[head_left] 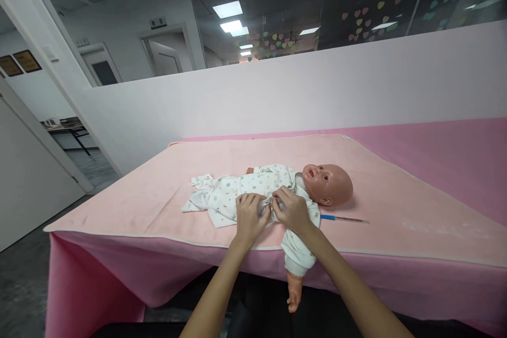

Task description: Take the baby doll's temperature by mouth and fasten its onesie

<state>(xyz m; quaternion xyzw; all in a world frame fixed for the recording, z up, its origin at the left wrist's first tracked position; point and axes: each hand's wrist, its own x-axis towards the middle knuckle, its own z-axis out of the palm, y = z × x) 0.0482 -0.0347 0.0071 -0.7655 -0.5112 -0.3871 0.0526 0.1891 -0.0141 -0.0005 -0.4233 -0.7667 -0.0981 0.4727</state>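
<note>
A baby doll (328, 182) lies on its back on the pink mat, its head to the right. It wears a white printed baby outfit (225, 195). At the near side of the doll's chest, my left hand (251, 216) pinches the cloth of the outfit. Close beside it, my right hand (291, 208) also has its fingertips closed on the cloth. Whatever fastening may sit between the fingertips is too small to make out. The doll's near arm (293, 293) hangs over the table's front edge, under my right forearm.
Near the doll's head lies a thin tool with a blue handle (328, 217). The peach-pink mat (130, 190) covers a table with a pink cloth (455, 169) under it. A white low wall (277, 100) with glass above stands behind. A doorway opens at the left.
</note>
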